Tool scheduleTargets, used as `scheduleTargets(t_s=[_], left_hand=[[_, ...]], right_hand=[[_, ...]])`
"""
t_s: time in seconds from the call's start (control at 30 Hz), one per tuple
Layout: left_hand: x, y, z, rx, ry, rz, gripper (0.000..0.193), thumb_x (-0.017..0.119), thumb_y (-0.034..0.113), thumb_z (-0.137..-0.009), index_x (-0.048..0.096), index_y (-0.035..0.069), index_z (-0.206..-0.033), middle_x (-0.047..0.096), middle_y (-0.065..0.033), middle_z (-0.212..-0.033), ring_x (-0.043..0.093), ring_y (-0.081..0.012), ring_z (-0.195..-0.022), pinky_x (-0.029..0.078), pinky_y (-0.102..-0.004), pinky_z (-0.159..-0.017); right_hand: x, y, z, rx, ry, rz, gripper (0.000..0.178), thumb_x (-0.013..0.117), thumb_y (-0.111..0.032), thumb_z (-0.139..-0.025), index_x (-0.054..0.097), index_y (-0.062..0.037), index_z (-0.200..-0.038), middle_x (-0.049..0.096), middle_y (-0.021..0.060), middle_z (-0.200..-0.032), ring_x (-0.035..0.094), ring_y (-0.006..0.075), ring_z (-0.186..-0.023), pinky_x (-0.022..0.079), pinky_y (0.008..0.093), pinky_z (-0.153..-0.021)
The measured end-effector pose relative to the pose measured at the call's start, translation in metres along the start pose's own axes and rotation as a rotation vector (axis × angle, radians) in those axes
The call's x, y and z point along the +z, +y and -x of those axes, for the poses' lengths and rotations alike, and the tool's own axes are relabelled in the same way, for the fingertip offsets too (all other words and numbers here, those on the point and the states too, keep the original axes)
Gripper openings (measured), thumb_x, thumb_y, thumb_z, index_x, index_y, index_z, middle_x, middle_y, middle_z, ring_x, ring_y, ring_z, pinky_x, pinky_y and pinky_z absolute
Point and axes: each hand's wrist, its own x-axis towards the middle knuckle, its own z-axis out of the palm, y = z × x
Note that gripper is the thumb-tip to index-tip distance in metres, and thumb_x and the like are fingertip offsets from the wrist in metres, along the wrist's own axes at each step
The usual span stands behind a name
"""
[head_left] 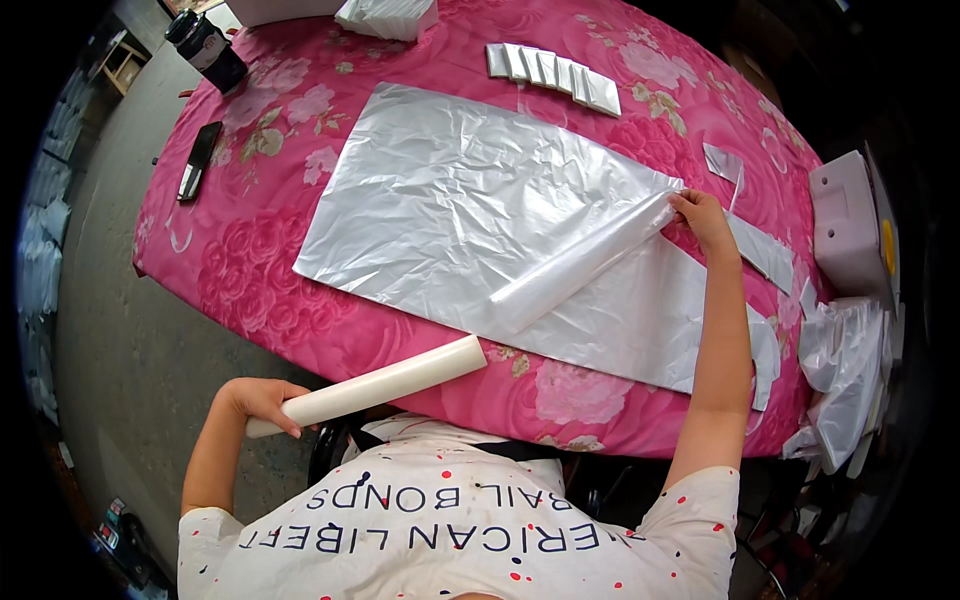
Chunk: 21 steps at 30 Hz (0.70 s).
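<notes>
A wide stack of wrinkled silver plastic film sheets (430, 190) lies slantwise across the middle of the table. At its far right corner, the fingertips of my right hand (703, 218) are pinched on the film. From there a loosely rolled or folded-back strip of film (590, 250) runs down to the left over the sheets. My left hand (262, 402) is wrapped round the lower end of a smooth white tube (390, 380). The tube slants up to the right, its far end over the table's near edge, apart from the film.
A pink floral cloth (262, 245) covers the table. Folded silver packets (555, 76) form a row at the back. A phone (199, 161) and dark bottle (207, 52) are at left. At right are film strips (762, 252), a pale box (848, 225) and crumpled clear plastic (842, 350).
</notes>
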Motion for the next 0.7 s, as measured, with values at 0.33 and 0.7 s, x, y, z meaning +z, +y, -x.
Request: scheduleTargets(t_s=[0.33, 0.7], left_hand=[[0.017, 0.196, -0.068, 0.524, 0.416, -1.066, 0.052, 0.074, 0.013, -0.059, 0.059, 0.010, -0.109, 0.063, -0.0095, -0.094, 0.059, -0.0282, -0.088, 0.046, -0.0371, -0.077], [0.045, 0.190, -0.177, 1.178, 0.217, -1.556, 0.067, 0.051, 0.041, -0.083, 0.036, -0.004, -0.130, 0.038, -0.0193, -0.134, 0.036, -0.0304, -0.126, 0.028, -0.0406, -0.105]], right_hand=[[0.064, -0.031, -0.013, -0.136, -0.215, 0.042, 0.016, 0.061, -0.015, -0.084, 0.062, 0.0012, -0.084, 0.055, 0.0001, -0.065, 0.049, 0.0077, -0.057, 0.042, 0.0226, -0.054], [0.078, -0.030, -0.037, -0.141, -0.332, 0.099, 0.018, 0.063, -0.017, -0.083, 0.063, 0.0002, -0.084, 0.057, 0.0015, -0.068, 0.051, 0.0080, -0.060, 0.042, 0.0230, -0.055]])
